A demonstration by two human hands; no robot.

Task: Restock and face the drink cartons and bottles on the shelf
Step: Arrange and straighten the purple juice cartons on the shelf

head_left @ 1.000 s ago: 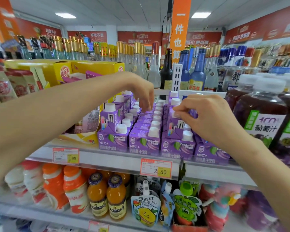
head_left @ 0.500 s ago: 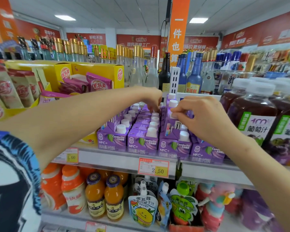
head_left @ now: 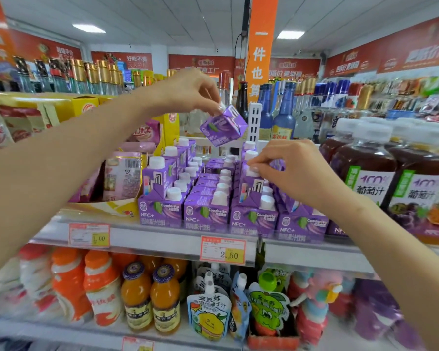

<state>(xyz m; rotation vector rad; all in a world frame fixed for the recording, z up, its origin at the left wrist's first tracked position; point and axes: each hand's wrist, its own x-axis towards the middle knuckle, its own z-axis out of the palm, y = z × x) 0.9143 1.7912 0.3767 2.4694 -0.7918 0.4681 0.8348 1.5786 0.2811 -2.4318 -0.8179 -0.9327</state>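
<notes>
Shop aisle, red banners round the walls, ceiling lights on. Middle shelf point(head_left: 162, 234) packed with purple cartons point(head_left: 205, 211) in rows, white caps up, fronts out at the edge.

Lifted carton point(head_left: 222, 125) in the air above the back of the rows, tilted, hanging just under the left hand point(head_left: 188, 92). Pinched at its top between thumb and fingertips, touching nothing else.

Right hand point(head_left: 289, 171) lower and to the right of the left one, fingers curled, tips closed on the white cap of the third-row carton point(head_left: 251, 188). Stands higher than the front carton of its row, side panel turned to the camera.

White divider point(head_left: 254, 121) upright between the two hands, just right of the lifted carton. Dark juice bottles point(head_left: 365, 173) just right of the right hand, on the same shelf. Pink packets point(head_left: 122, 178) under the left forearm, beside the leftmost row, with a yellow box point(head_left: 69, 105) further left. Glass bottles point(head_left: 284, 110) on the far side of the shelf, beyond both hands, and an orange hanging sign point(head_left: 260, 46) above them.

Price tag point(head_left: 223, 250) reading 2.50 on the shelf edge below the right hand; second tag point(head_left: 89, 234) below the left forearm. Lower shelf: orange bottles point(head_left: 150, 300) under the left arm, spouted pouches point(head_left: 208, 312) under the gap between the hands.
</notes>
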